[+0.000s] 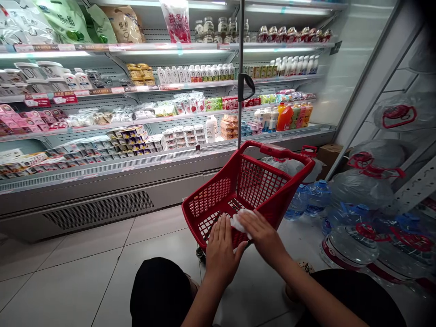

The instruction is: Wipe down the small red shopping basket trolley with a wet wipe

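Note:
A red plastic shopping cart [218, 195] with grid walls stands tilted in front of me, its near end close to my knees. My left hand [222, 249] lies at the cart's near end with fingers stretched out flat and holding nothing; its thumb points toward the other hand. Beside it, my right hand [261, 230] presses a crumpled white cloth or tissue [239, 223] under its fingers, against the near side of the cart. Which part of the cart lies under the cloth is hidden by the hands.
A refrigerated display case [102, 195] with shelves of yogurt, bottles and pouches runs behind the cart. At the right, large water bottles [350, 247] with red handles and smaller blue-capped water jugs [318, 197] stand on the tiled floor [91, 259]. A black door handle [245, 87] rises behind the cart.

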### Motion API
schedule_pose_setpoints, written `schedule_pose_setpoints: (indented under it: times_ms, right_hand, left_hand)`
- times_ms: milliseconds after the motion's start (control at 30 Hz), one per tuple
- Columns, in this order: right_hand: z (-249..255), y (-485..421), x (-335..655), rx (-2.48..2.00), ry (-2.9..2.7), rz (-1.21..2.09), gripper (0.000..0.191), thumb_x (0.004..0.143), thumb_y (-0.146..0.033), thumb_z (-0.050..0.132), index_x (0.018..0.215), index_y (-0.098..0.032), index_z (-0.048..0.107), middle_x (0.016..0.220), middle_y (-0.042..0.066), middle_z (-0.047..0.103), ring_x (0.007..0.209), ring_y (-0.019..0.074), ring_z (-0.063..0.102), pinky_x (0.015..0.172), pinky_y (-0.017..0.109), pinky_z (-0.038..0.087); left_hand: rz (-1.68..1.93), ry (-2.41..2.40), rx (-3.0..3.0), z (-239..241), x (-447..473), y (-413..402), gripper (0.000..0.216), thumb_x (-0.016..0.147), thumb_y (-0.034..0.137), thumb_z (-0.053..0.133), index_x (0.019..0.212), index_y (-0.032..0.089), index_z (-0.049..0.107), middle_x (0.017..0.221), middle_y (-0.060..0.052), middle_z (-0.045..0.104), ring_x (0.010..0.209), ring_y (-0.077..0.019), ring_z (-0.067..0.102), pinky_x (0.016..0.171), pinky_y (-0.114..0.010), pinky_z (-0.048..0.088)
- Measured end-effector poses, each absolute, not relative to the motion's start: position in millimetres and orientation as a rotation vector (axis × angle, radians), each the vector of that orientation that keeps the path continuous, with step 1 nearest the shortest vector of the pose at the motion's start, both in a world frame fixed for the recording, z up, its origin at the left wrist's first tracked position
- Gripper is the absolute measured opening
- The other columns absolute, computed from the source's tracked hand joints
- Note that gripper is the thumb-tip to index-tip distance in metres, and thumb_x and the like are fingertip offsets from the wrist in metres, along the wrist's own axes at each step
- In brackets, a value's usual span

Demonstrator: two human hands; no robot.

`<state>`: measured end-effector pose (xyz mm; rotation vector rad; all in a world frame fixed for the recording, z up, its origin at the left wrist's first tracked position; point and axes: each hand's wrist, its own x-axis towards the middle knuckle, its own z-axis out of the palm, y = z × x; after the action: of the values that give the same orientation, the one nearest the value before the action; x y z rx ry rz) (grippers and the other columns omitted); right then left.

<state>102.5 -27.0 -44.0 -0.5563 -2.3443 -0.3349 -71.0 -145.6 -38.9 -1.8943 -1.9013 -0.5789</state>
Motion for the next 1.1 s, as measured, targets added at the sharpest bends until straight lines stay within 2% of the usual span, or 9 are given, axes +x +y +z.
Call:
schedule_pose_setpoints:
  times_ms: [200,333,433,533,667,900,1000,1100]
  right_hand:
    - [-32.3,-6.8,132.8,-0.564,-2.386,-0.383,0.076,0.094,-0.002,0.039,0.165,-0.027,0.027,0.158,0.003,0.05,0.145,0.0173,0.049,0.129,0.045,0.028]
    - [-17.8,30.0,177.0,-0.752,-2.298,-0.46,0.08,0.092,0.001,0.034,0.165,-0.029,0.026,0.161,0.003,0.047,0.147,0.0192,0.047,0.129,0.049,0.026]
    - [-18.6,25.8,167.2,-0.754,-2.282,-0.454,0.077,0.092,0.0,0.037,0.164,-0.025,0.029,0.16,0.004,0.049,0.148,0.0207,0.046,0.128,0.048,0.028]
    - [-25.9,7.1,136.1,-0.649,-2.331,-0.432,0.072,0.093,-0.001,0.039,0.162,-0.02,0.036,0.157,0.006,0.052,0.147,0.0201,0.046,0.128,0.046,0.029]
    - [-23.4,6.6,133.1,-0.572,-2.402,-0.434,0.068,0.094,-0.003,0.039,0.159,-0.022,0.04,0.154,0.004,0.057,0.143,0.0181,0.051,0.129,0.046,0.027]
    - [9.0,49.1,223.3,-0.875,-2.216,-0.56,0.078,0.093,0.001,0.033,0.164,-0.03,0.029,0.16,0.003,0.048,0.147,0.0207,0.047,0.129,0.053,0.025]
    - [7.2,43.1,218.6,-0.901,-2.174,-0.548,0.079,0.092,0.001,0.036,0.165,-0.028,0.028,0.161,0.003,0.047,0.149,0.0219,0.045,0.129,0.052,0.026]
    - [-2.5,26.7,186.4,-0.806,-2.238,-0.514,0.079,0.091,0.001,0.037,0.165,-0.025,0.027,0.159,0.004,0.05,0.148,0.0209,0.046,0.128,0.048,0.029]
  left_hand:
    - [-0.548,-1.839,-1.949,-36.5,-87.7,-153.5,0.078,0.108,0.05,0.043,0.168,0.013,0.008,0.168,-0.015,0.033,0.154,-0.0279,0.036,0.122,-0.044,0.038]
    - [-0.553,-1.88,-1.876,-36.2,-100.6,-154.7,0.076,0.109,0.049,0.039,0.169,0.017,0.005,0.166,-0.014,0.037,0.151,-0.0281,0.041,0.121,-0.046,0.04]
    - [-0.572,-1.891,-1.819,-35.8,-91.3,-142.7,0.078,0.108,0.051,0.04,0.168,0.014,0.006,0.165,-0.015,0.039,0.151,-0.0296,0.041,0.122,-0.049,0.039]
    - [-0.581,-1.837,-1.879,-34.7,-74.7,-125.9,0.078,0.107,0.052,0.043,0.168,0.013,0.012,0.166,-0.013,0.038,0.153,-0.0287,0.037,0.125,-0.047,0.035]
    - [-0.558,-1.781,-1.961,-31.9,-71.9,-117.0,0.069,0.108,0.048,0.044,0.167,0.019,0.022,0.167,-0.007,0.036,0.154,-0.0248,0.036,0.126,-0.044,0.033]
    - [-0.535,-1.824,-1.933,-26.5,-94.6,-126.4,0.059,0.109,0.046,0.041,0.162,0.02,0.036,0.163,-0.008,0.044,0.149,-0.0261,0.045,0.123,-0.046,0.038]
    - [-0.574,-1.907,-1.882,-24.5,-80.0,-114.4,0.06,0.109,0.05,0.039,0.158,0.016,0.042,0.16,-0.012,0.047,0.147,-0.0285,0.047,0.121,-0.049,0.041]
    - [-0.612,-1.828,-2.002,-22.0,-53.4,-93.2,0.065,0.108,0.054,0.04,0.16,0.015,0.039,0.164,-0.01,0.042,0.151,-0.0259,0.042,0.125,-0.046,0.036]
